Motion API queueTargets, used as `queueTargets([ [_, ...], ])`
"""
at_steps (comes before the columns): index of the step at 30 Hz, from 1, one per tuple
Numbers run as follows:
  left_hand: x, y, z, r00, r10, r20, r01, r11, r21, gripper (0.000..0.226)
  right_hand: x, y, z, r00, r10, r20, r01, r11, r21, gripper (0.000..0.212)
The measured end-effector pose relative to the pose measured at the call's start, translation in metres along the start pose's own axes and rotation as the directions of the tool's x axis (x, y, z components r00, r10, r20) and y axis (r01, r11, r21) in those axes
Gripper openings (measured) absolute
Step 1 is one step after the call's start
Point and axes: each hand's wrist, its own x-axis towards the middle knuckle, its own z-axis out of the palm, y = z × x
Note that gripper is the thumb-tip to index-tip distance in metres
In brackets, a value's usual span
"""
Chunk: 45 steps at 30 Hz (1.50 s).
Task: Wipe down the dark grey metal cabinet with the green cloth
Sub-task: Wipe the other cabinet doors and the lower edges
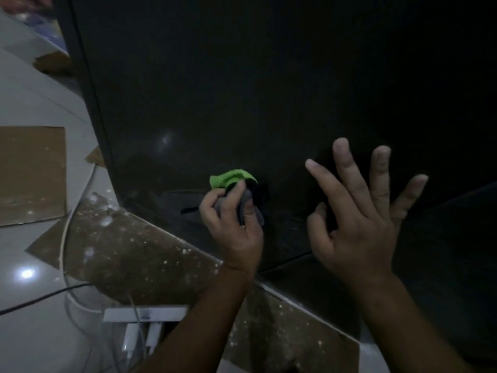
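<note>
My left hand (pixel 234 219) grips the bunched green cloth (pixel 231 177), fingers curled round the wad so its green end presses low on the tall dark grey metal cabinet (pixel 242 90); my right hand (pixel 360 211) hovers alongside, fingers spread, holding nothing, probably for balance, above speckled brown cardboard sheets (pixel 129 246)

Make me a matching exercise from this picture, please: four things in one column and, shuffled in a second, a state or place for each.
Column one:
1. left hand
2. right hand
3. green cloth
4. cardboard sheet

Column two:
A. spread open, holding nothing
B. lies flat, far left
C. bunched up, held in a fist
D. grips the cloth

Pairs: 1-D, 2-A, 3-C, 4-B.
</note>
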Motion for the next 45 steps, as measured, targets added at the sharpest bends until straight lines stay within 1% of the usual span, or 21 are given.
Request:
queueTargets([
  [2,-0.02,-0.003,0.0,0.991,0.1,0.089,-0.104,0.994,0.042,0.026,-0.007,0.0,0.004,1.0,-0.014,0.024,0.015,0.999,-0.033,0.057],
  [4,-0.037,-0.007,-0.003,0.957,0.195,0.212,-0.21,0.977,0.048,0.034,-0.012,0.002,0.006,0.999,-0.018,0.031,0.02,0.997,-0.07,0.054],
  [6,-0.052,-0.018,-0.007,0.899,0.265,0.349,-0.293,0.956,0.029,0.045,-0.015,0.004,0.007,1.0,-0.016,0.016,0.018,0.994,-0.106,0.053],
  [8,-0.062,-0.028,-0.011,0.827,0.287,0.483,-0.345,0.938,0.035,0.054,-0.017,0.009,0.006,1.0,-0.013,-0.019,0.01,0.988,-0.152,0.056],
  [10,-0.064,-0.034,-0.015,0.782,0.294,0.55,-0.374,0.927,0.035,0.049,-0.02,0.015,0.003,0.998,-0.009,-0.063,-0.003,0.983,-0.185,0.057],
  [11,-0.063,-0.032,-0.016,0.786,0.285,0.549,-0.361,0.932,0.032,0.044,-0.021,0.019,0.001,0.997,-0.003,-0.077,-0.011,0.981,-0.194,0.057],
  [12,-0.061,-0.025,-0.017,0.808,0.261,0.529,-0.321,0.947,0.023,0.038,-0.023,0.023,-0.003,0.996,0.005,-0.084,-0.021,0.98,-0.197,0.057],
  [15,-0.053,0.012,-0.005,0.913,0.164,0.373,-0.161,0.986,-0.039,0.02,-0.028,0.038,-0.021,0.994,0.078,-0.082,-0.093,0.977,-0.193,0.059],
  [18,-0.054,0.045,0.012,0.953,0.131,0.275,-0.12,0.991,-0.055,0.021,-0.035,0.049,-0.035,0.978,0.206,-0.039,-0.21,0.961,-0.178,0.067],
  [20,-0.06,0.051,0.019,0.962,0.127,0.241,-0.118,0.992,-0.048,0.021,-0.042,0.051,-0.038,0.97,0.243,0.005,-0.238,0.957,-0.167,0.071],
  [22,-0.07,0.044,0.02,0.948,0.192,0.253,-0.186,0.981,-0.047,0.023,-0.05,0.052,-0.037,0.969,0.244,0.028,-0.236,0.956,-0.177,0.074],
  [25,-0.086,0.031,0.015,0.877,0.282,0.389,-0.298,0.954,-0.02,0.037,-0.058,0.05,-0.031,0.962,0.268,0.052,-0.253,0.945,-0.207,0.073],
  [27,-0.091,0.023,0.011,0.846,0.279,0.455,-0.312,0.95,-0.002,0.042,-0.062,0.045,-0.026,0.954,0.292,0.063,-0.273,0.938,-0.213,0.071],
  [29,-0.089,0.016,0.006,0.82,0.269,0.505,-0.323,0.946,0.02,0.04,-0.063,0.039,-0.021,0.947,0.313,0.07,-0.295,0.935,-0.196,0.071],
  [33,-0.085,-0.015,-0.009,0.724,0.273,0.634,-0.4,0.914,0.063,0.044,-0.063,0.027,-0.014,0.93,0.362,0.068,-0.351,0.926,-0.137,0.073],
  [35,-0.086,-0.035,-0.021,0.704,0.195,0.683,-0.358,0.928,0.103,0.042,-0.063,0.021,-0.009,0.924,0.379,0.057,-0.371,0.921,-0.118,0.076],
  [37,-0.09,-0.047,-0.033,0.698,0.044,0.715,-0.189,0.974,0.124,0.034,-0.063,0.014,-0.005,0.917,0.395,0.062,-0.388,0.916,-0.101,0.081],
  [39,-0.098,-0.049,-0.044,0.67,-0.098,0.736,0.009,0.992,0.124,0.03,-0.063,0.007,0.0,0.909,0.409,0.079,-0.403,0.912,-0.081,0.087],
  [41,-0.105,-0.047,-0.046,0.672,-0.219,0.707,0.139,0.975,0.171,0.028,-0.066,0.0,0.004,0.902,0.422,0.093,-0.418,0.907,-0.057,0.089],
  [43,-0.11,-0.045,-0.046,0.632,-0.357,0.687,0.22,0.934,0.283,0.029,-0.07,-0.004,0.008,0.901,0.421,0.102,-0.42,0.907,-0.036,0.089],
  [45,-0.118,-0.057,-0.041,0.646,-0.463,0.607,0.318,0.886,0.338,0.036,-0.074,-0.005,0.011,0.905,0.41,0.117,-0.407,0.912,-0.05,0.088],
])
